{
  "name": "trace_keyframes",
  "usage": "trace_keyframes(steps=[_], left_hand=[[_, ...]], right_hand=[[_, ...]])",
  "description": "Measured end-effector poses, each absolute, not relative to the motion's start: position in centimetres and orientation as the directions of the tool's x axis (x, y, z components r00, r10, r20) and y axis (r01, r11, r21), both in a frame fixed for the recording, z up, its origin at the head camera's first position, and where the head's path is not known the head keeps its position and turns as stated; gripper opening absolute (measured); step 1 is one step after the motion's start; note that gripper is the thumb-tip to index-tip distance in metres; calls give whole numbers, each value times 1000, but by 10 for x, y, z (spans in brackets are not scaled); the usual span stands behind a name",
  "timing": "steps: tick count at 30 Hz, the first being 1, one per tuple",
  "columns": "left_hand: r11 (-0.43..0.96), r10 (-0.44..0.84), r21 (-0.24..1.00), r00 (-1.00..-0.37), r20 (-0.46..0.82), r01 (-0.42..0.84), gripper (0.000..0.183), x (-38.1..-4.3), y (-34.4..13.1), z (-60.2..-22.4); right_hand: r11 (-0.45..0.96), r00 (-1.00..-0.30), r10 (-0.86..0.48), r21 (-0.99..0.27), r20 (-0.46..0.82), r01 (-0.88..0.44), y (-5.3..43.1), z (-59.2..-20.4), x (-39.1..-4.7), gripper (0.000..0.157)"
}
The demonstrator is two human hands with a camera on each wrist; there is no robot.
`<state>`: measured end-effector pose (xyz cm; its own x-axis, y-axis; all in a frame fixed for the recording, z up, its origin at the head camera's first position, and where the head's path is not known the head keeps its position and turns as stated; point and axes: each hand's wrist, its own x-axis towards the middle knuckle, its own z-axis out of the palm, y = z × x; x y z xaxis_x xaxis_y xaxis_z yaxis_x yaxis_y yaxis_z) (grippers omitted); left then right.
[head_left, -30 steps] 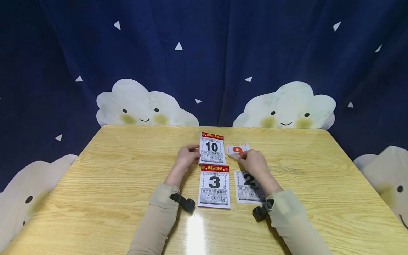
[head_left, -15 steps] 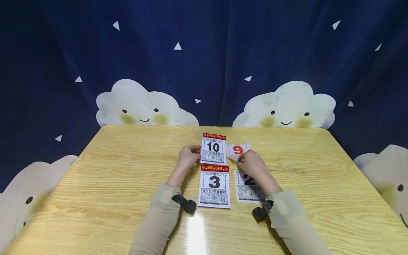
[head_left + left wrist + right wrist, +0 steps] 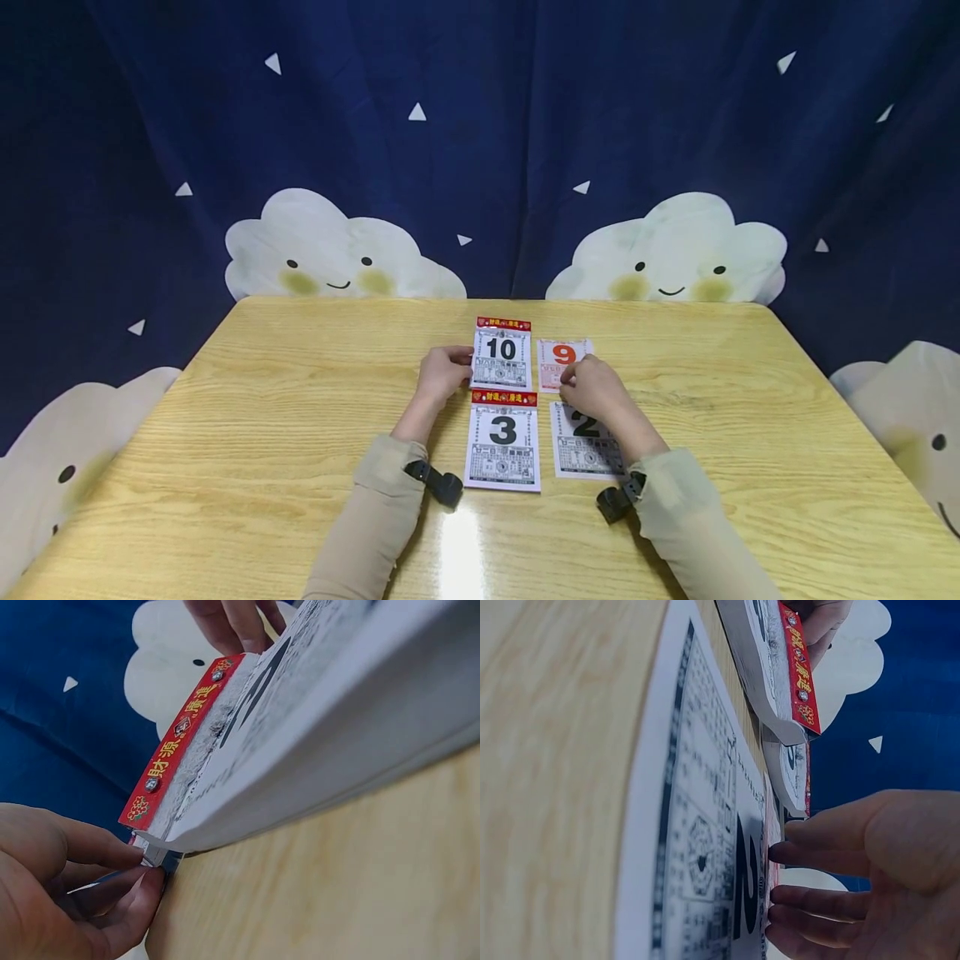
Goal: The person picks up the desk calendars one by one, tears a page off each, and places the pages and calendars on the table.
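In the head view my left hand (image 3: pixel 444 372) grips the left edge of a small tear-off calendar (image 3: pixel 501 354) showing a black 10. The left wrist view has thumb and forefinger at the side of that pad, partly behind a nearer one. My right hand (image 3: pixel 596 386) touches the lower right of a loose calendar sheet (image 3: pixel 552 375) with a red 9, which lies flat beside the pad. Its fingers (image 3: pixel 821 901) look fairly straight in the right wrist view. A loose sheet with a black 2 (image 3: pixel 587 457) lies partly under the right wrist.
Another tear-off calendar (image 3: pixel 502 450), marked 3 under a red header, lies just in front of the 10 pad. All rest on a light wooden table (image 3: pixel 300 400). Behind its far edge hangs a dark blue curtain (image 3: pixel 495 150) printed with clouds.
The red 9 sheet, raised at its near edge earlier, now lies flat and slightly farther right. The 10 calendar has shifted slightly right and straightened, the left hand moving with it.
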<state>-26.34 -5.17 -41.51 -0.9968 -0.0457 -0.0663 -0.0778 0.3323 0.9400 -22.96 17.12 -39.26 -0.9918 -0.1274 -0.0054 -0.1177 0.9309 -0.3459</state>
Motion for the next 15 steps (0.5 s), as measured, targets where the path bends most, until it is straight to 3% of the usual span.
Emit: trace_keyframes(steps=[15], left_hand=[[400, -45, 914, -997, -56, -70, 35, -261, -54, -413]], right_hand=[[908, -996, -85, -411, 4, -79, 176, -386, -233, 24]])
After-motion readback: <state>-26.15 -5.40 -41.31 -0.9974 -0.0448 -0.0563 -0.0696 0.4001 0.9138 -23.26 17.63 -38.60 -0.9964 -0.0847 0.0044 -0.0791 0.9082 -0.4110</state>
